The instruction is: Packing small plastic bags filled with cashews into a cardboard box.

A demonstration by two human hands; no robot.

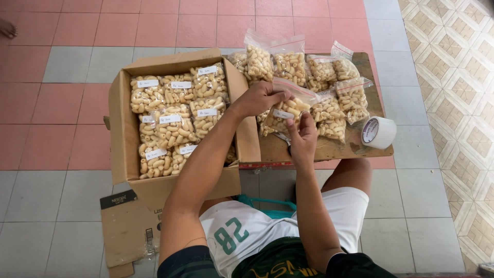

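I hold a clear zip bag of pale curled snacks (288, 110) over a low wooden board (334, 149). My left hand (260, 98) grips its top edge with closed fingers. My right hand (302, 135) pinches the bag from below, near a small white label. To the left stands an open cardboard box (123, 134) packed with several labelled snack bags (172, 121). Several more filled bags (329, 92) lie and lean on the board behind my hands. A dark metal tool, partly hidden under the bag and my right hand, lies on the board (283, 139).
A roll of white tape (378, 132) rests at the board's right edge. A flattened piece of cardboard (126, 226) lies on the tiled floor at lower left. Someone's bare foot (7, 28) shows at the far upper left. My knees sit under the board.
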